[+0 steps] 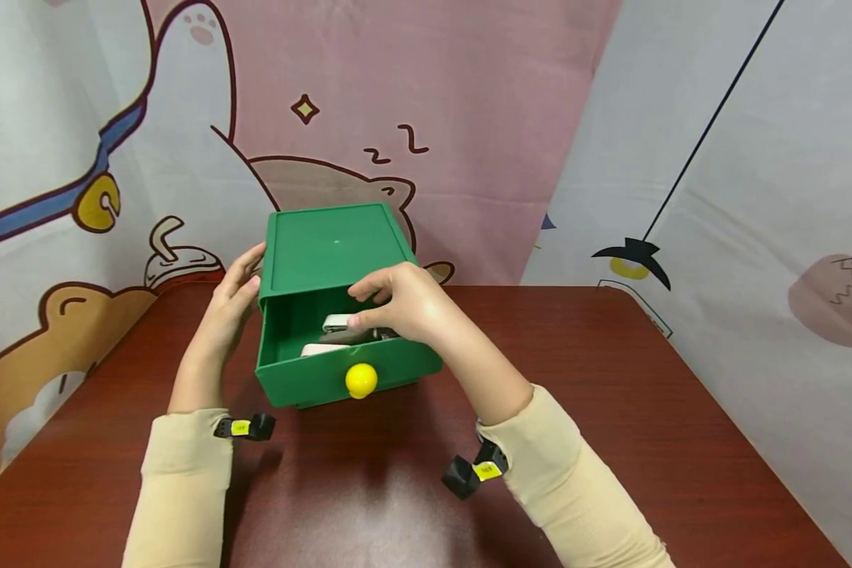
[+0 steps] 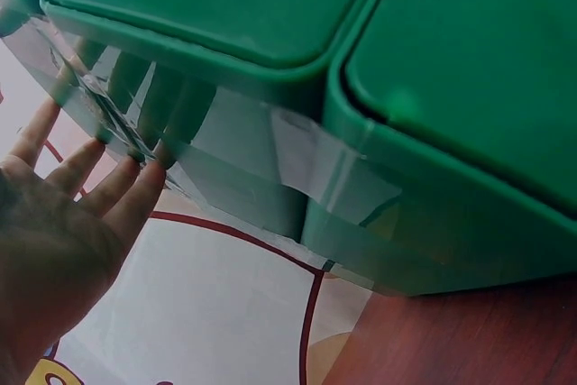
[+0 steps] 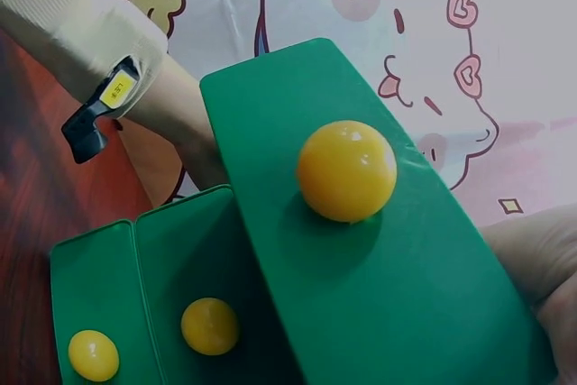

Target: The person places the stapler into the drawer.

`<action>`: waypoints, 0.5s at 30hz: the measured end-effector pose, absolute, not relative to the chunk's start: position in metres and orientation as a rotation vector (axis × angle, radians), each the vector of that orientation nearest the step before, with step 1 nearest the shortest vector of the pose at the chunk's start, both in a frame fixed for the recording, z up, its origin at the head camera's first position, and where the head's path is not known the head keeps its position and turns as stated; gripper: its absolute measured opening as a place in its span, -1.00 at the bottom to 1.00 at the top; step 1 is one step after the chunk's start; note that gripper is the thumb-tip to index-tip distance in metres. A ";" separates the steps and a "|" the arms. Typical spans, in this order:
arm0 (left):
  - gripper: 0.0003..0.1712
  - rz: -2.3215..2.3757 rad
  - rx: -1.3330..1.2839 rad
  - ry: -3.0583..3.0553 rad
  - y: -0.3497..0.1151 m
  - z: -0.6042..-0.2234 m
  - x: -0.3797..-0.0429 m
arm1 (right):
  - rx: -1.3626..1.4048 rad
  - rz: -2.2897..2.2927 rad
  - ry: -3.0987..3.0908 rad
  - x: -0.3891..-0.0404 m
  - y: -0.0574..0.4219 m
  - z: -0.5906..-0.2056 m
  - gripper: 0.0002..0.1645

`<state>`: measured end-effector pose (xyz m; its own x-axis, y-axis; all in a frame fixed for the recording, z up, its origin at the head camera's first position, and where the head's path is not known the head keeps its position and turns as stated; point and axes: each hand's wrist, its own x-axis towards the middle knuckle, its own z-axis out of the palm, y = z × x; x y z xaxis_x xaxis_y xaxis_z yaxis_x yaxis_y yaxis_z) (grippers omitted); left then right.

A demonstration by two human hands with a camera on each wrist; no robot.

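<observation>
A green drawer cabinet [image 1: 326, 244] has its top drawer [image 1: 291, 384] pulled out, with a round yellow knob [image 1: 361, 380] on the front. My left hand [image 1: 227, 312] rests its straight fingertips against the cabinet's left side, where the left wrist view shows clear tape. Inside the drawer, the thumb of my right hand [image 1: 415, 304] overlaps a white and grey object [image 1: 336, 322], perhaps a stapler. The index finger stays apart from the thumb, with a gap between them. Another pale object [image 1: 319, 349] lies behind the drawer front. Darker items below my right hand are mostly hidden.
Two closed drawers with yellow knobs [image 3: 210, 326] sit below the open one in the right wrist view. The cabinet stands on a reddish-brown table [image 1: 575, 442]. A cartoon-printed cloth [image 1: 483, 142] hangs behind the table.
</observation>
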<state>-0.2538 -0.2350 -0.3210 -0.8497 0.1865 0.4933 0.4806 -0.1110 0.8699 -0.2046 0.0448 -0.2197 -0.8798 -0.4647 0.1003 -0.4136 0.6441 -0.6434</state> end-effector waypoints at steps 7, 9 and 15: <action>-0.39 -2.061 -0.747 -1.947 -0.236 -0.321 -0.253 | -0.790 -1.155 2.819 -0.199 0.048 -0.221 -0.52; -0.39 -2.059 -0.746 -1.946 -0.236 -0.322 -0.253 | -0.814 -1.213 2.828 -0.197 0.049 -0.221 -0.52; -0.39 -2.059 -0.746 -1.945 -0.236 -0.321 -0.254 | -0.885 -1.412 2.873 -0.184 0.057 -0.225 -0.57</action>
<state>-0.2538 -0.2359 -0.3214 -0.8491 0.1863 0.4943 0.4830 -0.1054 0.8693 -0.1841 0.0566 -0.2252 -0.8430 -0.3814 0.3793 -0.5333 0.5007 -0.6818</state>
